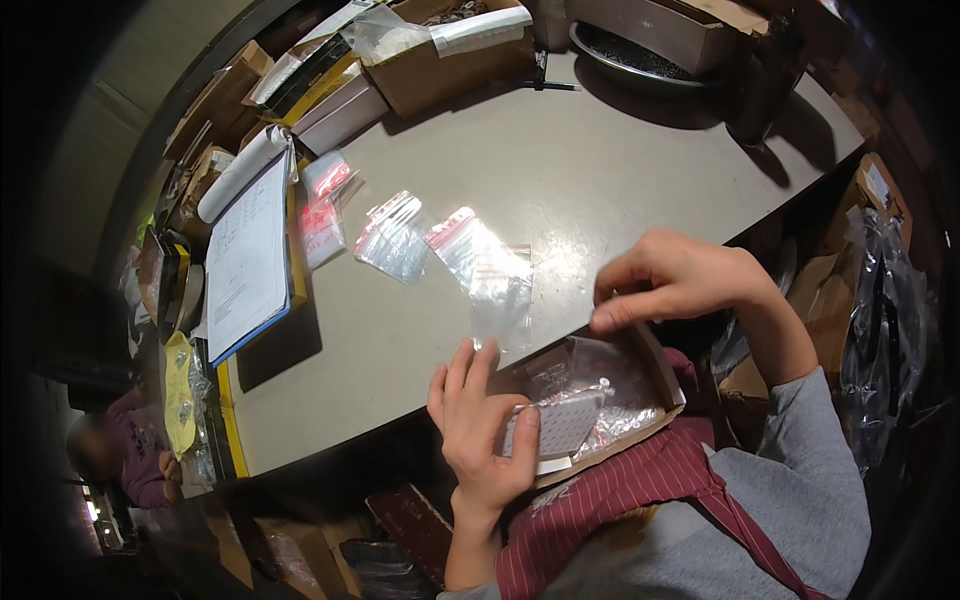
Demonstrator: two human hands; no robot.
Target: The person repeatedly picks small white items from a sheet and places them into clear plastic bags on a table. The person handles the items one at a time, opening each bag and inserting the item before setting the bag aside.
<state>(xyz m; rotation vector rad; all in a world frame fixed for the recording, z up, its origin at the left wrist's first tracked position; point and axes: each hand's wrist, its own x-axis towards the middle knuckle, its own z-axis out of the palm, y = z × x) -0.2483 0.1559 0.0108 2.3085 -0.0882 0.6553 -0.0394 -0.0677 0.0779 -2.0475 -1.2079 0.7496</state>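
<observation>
My left hand [475,435] grips a flat pale card with a dotted pattern [565,425] between thumb and index finger. Its other fingers stretch toward the table's edge, close to the clear zip bags [500,290]. Bent at the table's front edge is my right hand [675,275], thumb and fingers drawn together; whatever is between them cannot be made out. Below both hands, an open cardboard box [662,425] rests at my lap, with clear plastic bags [625,370] of small parts inside. More zip bags with red strips [395,235] lie flat on the table.
A clipboard with printed sheets [250,250] leans at the left. At the back stand a cardboard box [450,70], a pan of dark small parts [640,60] and a dark upright object [765,90]. Cartons and black plastic [870,340] sit at the right. Another person [140,450] is far left.
</observation>
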